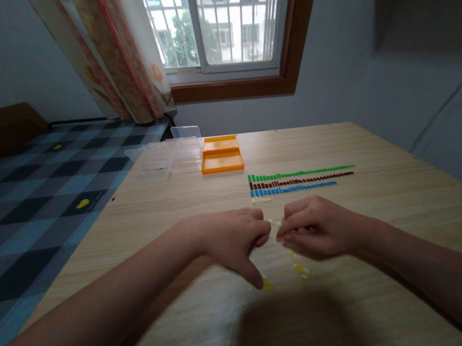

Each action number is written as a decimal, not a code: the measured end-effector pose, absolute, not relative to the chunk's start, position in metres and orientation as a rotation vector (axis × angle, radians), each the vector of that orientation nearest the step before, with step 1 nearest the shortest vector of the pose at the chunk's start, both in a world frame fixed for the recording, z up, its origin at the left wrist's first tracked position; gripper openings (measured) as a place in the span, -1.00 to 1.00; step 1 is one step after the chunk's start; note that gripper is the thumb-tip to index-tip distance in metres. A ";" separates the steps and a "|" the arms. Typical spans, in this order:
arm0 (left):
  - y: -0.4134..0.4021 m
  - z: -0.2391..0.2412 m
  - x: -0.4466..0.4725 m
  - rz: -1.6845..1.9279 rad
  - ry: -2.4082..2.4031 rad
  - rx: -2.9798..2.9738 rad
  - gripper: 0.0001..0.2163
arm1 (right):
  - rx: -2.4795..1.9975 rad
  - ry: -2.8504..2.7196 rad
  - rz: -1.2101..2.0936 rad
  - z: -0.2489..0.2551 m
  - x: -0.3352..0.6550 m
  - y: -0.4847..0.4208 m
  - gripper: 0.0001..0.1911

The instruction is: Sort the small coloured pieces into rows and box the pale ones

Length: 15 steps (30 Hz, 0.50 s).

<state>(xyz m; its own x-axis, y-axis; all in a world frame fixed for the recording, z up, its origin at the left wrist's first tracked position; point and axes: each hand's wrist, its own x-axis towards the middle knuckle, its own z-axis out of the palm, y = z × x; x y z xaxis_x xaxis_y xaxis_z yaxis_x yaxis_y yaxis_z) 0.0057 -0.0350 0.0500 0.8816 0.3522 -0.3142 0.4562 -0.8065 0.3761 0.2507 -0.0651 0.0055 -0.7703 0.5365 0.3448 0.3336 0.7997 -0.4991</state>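
Both of my hands are low over the wooden table, facing each other. My left hand (243,236) has curled fingers and a thumb stretched apart, its tip beside some small yellow pieces (268,285); I see nothing held in it. My right hand (318,226) is closed, thumb and fingertips pinched together, and what they hold is hidden or too small to name. A few tiny pale pieces (277,222) show in the gap between the hands. More yellow and pale pieces (300,269) lie loose below the right hand. Beyond the fingers is a short row of pale yellow pieces (260,199).
Rows of small green pieces (278,176), brown pieces (279,183) and blue pieces (280,190) run rightward behind my hands. An orange two-part tray (222,169) and clear plastic boxes (154,174) stand at the table's back. A checked bed (45,220) adjoins on the left.
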 end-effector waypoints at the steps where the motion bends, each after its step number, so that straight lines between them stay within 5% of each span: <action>1: -0.036 0.049 0.006 -0.322 0.585 2.630 -0.51 | -0.593 -2.526 0.612 0.007 0.248 -0.069 -0.76; 15: -0.027 0.045 0.005 -0.275 0.525 2.544 -0.55 | -0.396 -2.741 0.381 0.005 0.224 -0.089 -0.73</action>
